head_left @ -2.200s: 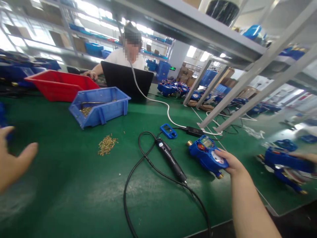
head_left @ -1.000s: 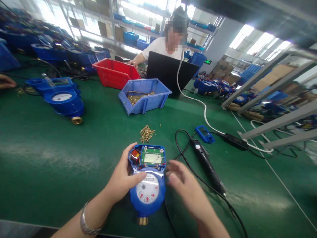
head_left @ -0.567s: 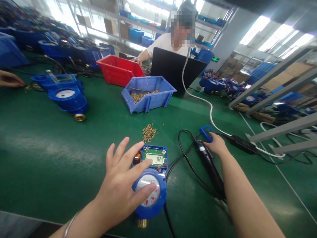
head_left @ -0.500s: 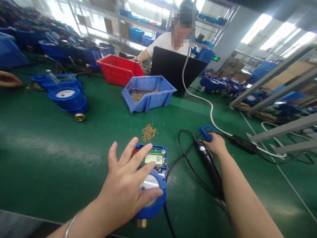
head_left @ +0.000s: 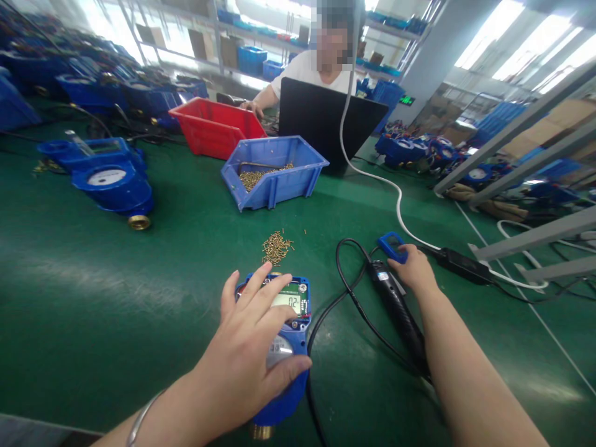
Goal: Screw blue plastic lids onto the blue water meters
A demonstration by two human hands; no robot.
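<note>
1. While the left hand (head_left: 254, 351) lies over the meter (head_left: 294, 391), its fingers are spread and its thumb extends across the dial (head_left: 278, 347). Its grip is wide and closed on nothing; whether the palm bears on the case cannot be told.
2. The meter lies dial up on the green surface (head_left: 162, 298), at the near edge, brass end toward the person. Its upper housing is uncovered: the circuit board and the display (head_left: 288, 302), showing the digits 0 and 2, are exposed.
3. The right hand (head_left: 415, 268) reaches forward to the cover (head_left: 395, 254), a blue frame. Its grip is narrow, with thumb and fingers closed about the near end; whether the cover is clear of the surface cannot be told.
4. The screwdriver (head_left: 395, 310) lies between the meter and the right forearm. Its black cable (head_left: 338, 268) loops on the meter side.
5. Loose brass screws (head_left: 275, 249) are piled just beyond the meter.
6. Beyond the pile stands the blue bin (head_left: 293, 185), containing more screws; the red bin (head_left: 209, 133) stands behind it, to the left.
7. A second meter (head_left: 114, 186) rests at the left, well apart from the hands.
8. Across the surface, a co-worker sits behind a black panel (head_left: 321, 121).
</note>
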